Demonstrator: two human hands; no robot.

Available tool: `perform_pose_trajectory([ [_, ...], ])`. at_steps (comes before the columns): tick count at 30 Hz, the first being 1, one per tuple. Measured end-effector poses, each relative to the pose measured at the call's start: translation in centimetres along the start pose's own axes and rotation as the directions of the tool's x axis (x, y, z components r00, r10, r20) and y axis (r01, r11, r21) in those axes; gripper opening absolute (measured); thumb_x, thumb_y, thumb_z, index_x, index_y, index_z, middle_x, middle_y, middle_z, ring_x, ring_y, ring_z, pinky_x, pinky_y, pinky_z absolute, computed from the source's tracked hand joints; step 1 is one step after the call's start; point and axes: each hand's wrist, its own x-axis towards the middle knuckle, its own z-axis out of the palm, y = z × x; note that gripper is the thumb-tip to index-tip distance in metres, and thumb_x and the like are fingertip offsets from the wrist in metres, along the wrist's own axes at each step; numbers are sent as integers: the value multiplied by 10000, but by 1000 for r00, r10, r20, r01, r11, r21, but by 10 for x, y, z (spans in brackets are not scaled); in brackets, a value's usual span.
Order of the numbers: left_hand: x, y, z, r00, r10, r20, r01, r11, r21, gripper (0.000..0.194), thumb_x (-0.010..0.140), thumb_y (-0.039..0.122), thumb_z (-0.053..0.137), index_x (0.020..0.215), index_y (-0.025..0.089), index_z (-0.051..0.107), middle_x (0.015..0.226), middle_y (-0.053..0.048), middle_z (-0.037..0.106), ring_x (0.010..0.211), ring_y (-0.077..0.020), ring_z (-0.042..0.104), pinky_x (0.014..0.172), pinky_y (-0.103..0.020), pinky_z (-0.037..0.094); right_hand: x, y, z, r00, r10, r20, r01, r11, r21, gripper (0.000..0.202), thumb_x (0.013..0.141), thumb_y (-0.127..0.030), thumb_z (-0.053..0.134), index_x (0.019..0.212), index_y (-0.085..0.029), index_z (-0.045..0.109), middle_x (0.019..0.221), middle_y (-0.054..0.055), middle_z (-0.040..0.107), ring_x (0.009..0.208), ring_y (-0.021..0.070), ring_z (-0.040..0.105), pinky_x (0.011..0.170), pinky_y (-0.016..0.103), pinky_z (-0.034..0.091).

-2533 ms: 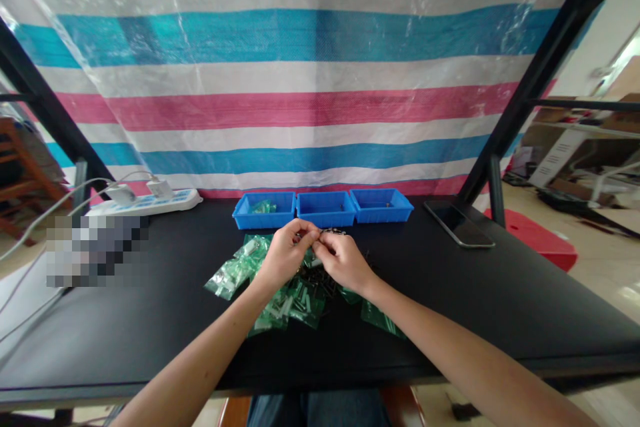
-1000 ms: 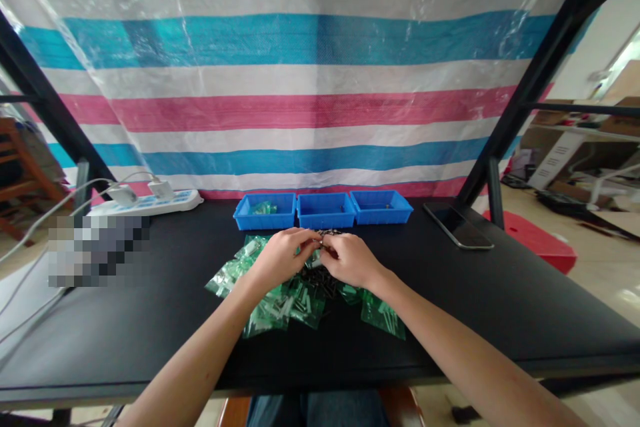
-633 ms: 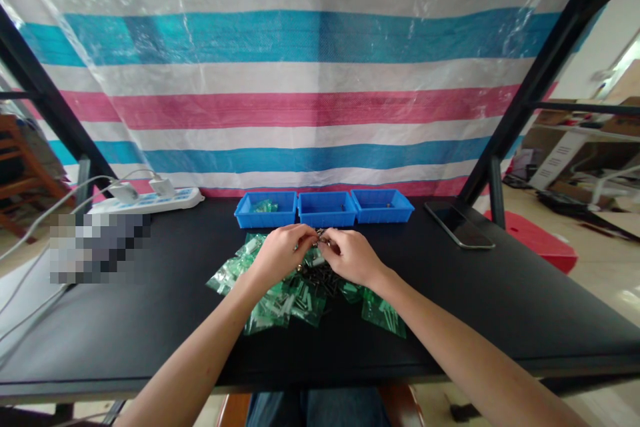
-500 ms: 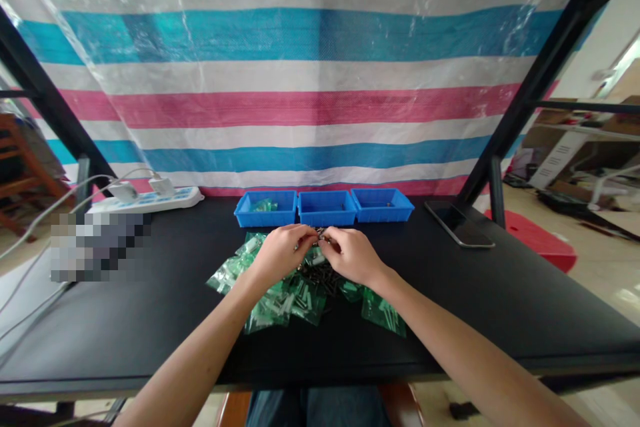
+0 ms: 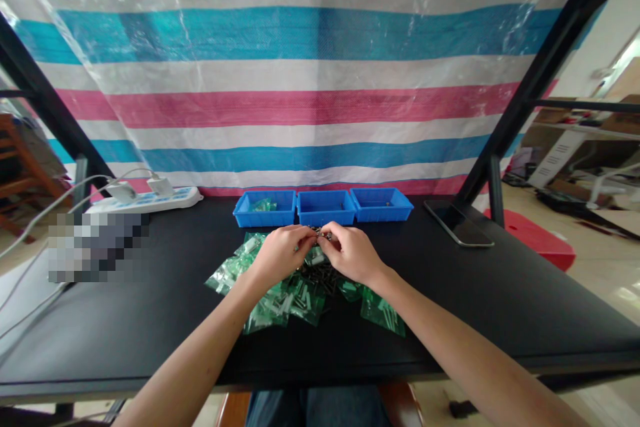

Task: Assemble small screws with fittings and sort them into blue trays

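My left hand (image 5: 284, 251) and my right hand (image 5: 351, 252) meet fingertip to fingertip over a heap of small parts, just in front of the blue bins. Both are closed in a pinch. Tiny metallic bits show between the fingertips, too small to name. Beneath the hands lies a pile of dark screws (image 5: 323, 277). Green plastic bags (image 5: 265, 300) with pale, slim pieces inside spread around and under my left hand. Another green bag (image 5: 383, 312) rests below my right wrist.
Three blue bins stand in a row behind the hands: the left bin (image 5: 265, 219) holds a green bag, the middle bin (image 5: 327, 217) and right bin (image 5: 384, 215) hold small bits. A phone (image 5: 459, 223) lies right. A power strip (image 5: 150, 200) with cables sits left.
Almost nothing differs. The fingers of my right hand have shifted slightly at the fingertips; both hands stay pinched together in the same place.
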Motion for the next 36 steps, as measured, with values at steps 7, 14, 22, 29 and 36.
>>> perform_pose_trajectory([
  [7, -1, 1, -1, 1000, -17, 5, 16, 1000, 25, 169, 848, 209, 472, 819, 184, 637, 781, -10, 648, 708, -143, 576, 646, -233, 380, 0, 0, 2, 999, -32, -26, 33, 999, 28, 107, 832, -260, 503, 826, -189, 582, 611, -13, 590, 542, 111, 530, 528, 208, 312],
  [14, -1, 1, -2, 1000, 6, 7, -6, 1000, 19, 157, 826, 185, 485, 796, 184, 639, 756, -12, 653, 752, -159, 581, 669, -240, 380, 0, -2, 3, 998, -52, -44, 55, 997, 52, 107, 817, -228, 508, 738, -176, 559, 582, -14, 551, 523, 102, 491, 525, 205, 303],
  [22, 0, 3, -4, 1000, 13, 2, -13, 1000, -5, 156, 820, 175, 495, 764, 174, 641, 707, -12, 643, 700, -146, 555, 648, -238, 371, 0, -2, 4, 996, -60, -64, 63, 997, 51, 93, 807, -214, 510, 738, -176, 560, 609, -7, 562, 546, 105, 501, 541, 206, 315],
  [29, -1, 3, -3, 1000, 1, -6, -1, 1000, 4, 172, 835, 204, 485, 769, 177, 641, 721, -16, 644, 715, -151, 564, 661, -239, 383, 0, -3, 3, 997, -52, -65, 54, 998, 39, 82, 806, -217, 511, 762, -182, 571, 622, -2, 582, 546, 112, 514, 539, 207, 330],
  [36, -1, 2, -1, 1000, -4, -24, 3, 1000, -2, 164, 846, 217, 473, 828, 192, 635, 737, -14, 638, 695, -141, 564, 643, -223, 402, 0, -1, 1, 998, -17, -64, 21, 998, 54, 132, 820, -209, 483, 862, -179, 604, 746, 35, 661, 654, 149, 599, 586, 219, 398],
])
